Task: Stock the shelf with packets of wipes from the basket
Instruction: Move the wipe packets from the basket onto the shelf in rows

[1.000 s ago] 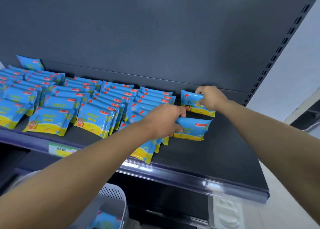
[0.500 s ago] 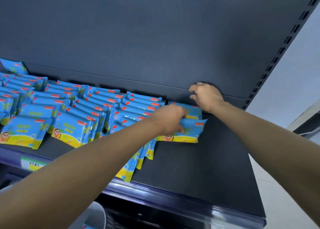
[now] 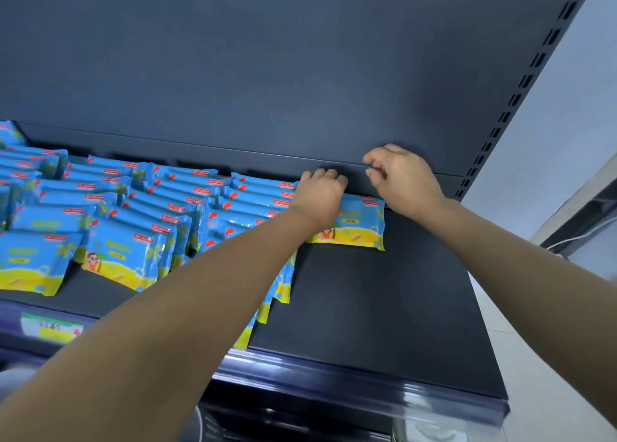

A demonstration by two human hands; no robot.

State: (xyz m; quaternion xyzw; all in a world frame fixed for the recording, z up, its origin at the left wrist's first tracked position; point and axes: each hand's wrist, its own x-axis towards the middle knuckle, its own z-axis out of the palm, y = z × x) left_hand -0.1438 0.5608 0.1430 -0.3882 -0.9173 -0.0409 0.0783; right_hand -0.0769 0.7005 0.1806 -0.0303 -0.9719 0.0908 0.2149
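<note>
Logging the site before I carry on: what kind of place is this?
Most likely a shop aisle: a dark metal shelf with a slotted upright, a price label on its front edge, and rows of identical wipes packets.

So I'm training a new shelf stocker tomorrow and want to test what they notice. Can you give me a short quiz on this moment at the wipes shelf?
1. True or false: the right hand is clamped around a packet.
2. Which hand rests on the newest packet at the back of the shelf? A) left B) right C) neither
3. Fill in: the free shelf space lies to the ___ of the packet rows.

Key
1. False: its fingers are loosely curled above the packet, holding nothing.
2. A: the left hand is pressed on the packet's top edge, fingers curled.
3. Right.
</note>
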